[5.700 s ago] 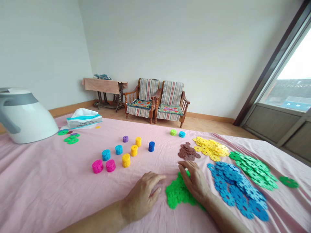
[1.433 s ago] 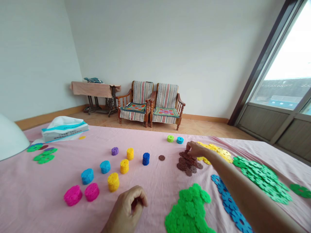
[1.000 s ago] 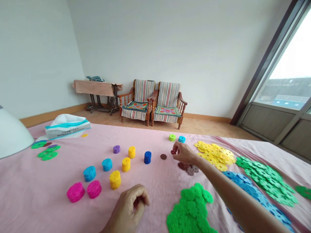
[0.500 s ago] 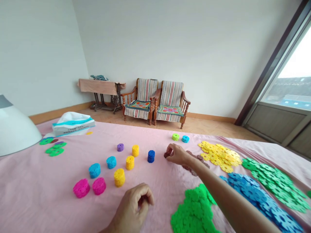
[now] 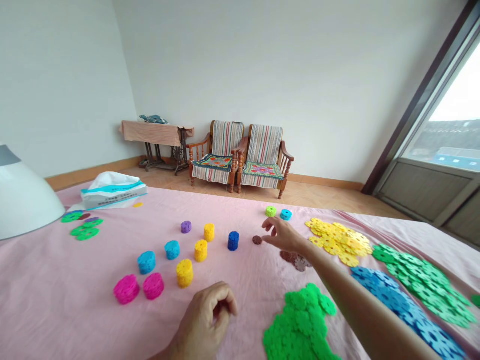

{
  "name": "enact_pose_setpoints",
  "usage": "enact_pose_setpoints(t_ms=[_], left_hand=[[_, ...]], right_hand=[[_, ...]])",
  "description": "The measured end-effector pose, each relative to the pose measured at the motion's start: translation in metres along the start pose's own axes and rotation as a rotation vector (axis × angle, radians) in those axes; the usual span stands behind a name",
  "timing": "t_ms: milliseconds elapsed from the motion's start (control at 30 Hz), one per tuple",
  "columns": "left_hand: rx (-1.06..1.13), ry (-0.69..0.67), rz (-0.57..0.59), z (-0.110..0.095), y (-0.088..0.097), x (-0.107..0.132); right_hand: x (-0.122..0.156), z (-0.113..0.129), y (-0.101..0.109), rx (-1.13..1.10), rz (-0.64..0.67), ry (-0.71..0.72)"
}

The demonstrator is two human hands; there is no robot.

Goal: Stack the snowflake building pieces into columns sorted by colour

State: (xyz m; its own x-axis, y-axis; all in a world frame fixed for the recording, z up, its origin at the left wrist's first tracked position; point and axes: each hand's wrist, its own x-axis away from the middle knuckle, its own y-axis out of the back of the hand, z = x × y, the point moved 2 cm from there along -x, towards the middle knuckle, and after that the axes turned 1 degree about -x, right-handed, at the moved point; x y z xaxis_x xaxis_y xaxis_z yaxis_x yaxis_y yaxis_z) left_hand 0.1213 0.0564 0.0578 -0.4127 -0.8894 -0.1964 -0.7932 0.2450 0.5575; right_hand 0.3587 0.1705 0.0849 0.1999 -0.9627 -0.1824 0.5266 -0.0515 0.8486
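My right hand [image 5: 282, 235] reaches out over the pink tablecloth [image 5: 67, 280], fingers spread, empty, its tips just right of a small brown disc stack [image 5: 257, 240]. Loose brown discs [image 5: 295, 260] lie under my forearm. My left hand [image 5: 207, 317] rests near the front edge, fingers curled in a loose fist; nothing shows in it. A dark blue stack [image 5: 233, 240] stands left of the brown stack.
Yellow [image 5: 201, 250], light blue [image 5: 172, 249], pink [image 5: 154, 285] and purple [image 5: 186, 227] stacks stand left. Green [image 5: 270, 211] and cyan [image 5: 286, 215] stacks lie beyond. Piles of yellow [image 5: 339, 241], blue [image 5: 405, 305] and green [image 5: 302, 325] discs spread right. A kettle [image 5: 22, 200] and tissue pack [image 5: 112, 190] sit far left.
My right hand took a brown disc from the brown pile, carried it left onto the small brown stack, then let go and opened. My left hand stayed curled.
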Motion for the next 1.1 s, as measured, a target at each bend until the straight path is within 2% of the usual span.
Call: enact_pose_setpoints(t_ms=[100,233,433,800,1100], left_hand=[[0.013,-0.008,-0.002,0.003,-0.001,0.0],[0.011,-0.02,0.011,0.006,-0.002,-0.001],[-0.015,-0.012,0.007,0.002,-0.001,0.0],[-0.025,-0.002,0.017,0.0,-0.001,-0.001],[-0.009,0.003,0.015,0.002,-0.002,-0.001]], right_hand=[[0.017,-0.009,0.024,0.057,-0.052,-0.032],[0.044,-0.019,0.038,0.128,0.052,-0.098],[0.063,-0.014,0.024,0.13,0.102,0.093],[0.06,-0.024,0.016,0.069,0.115,0.011],[0.054,-0.016,0.009,0.063,-0.037,0.02]])
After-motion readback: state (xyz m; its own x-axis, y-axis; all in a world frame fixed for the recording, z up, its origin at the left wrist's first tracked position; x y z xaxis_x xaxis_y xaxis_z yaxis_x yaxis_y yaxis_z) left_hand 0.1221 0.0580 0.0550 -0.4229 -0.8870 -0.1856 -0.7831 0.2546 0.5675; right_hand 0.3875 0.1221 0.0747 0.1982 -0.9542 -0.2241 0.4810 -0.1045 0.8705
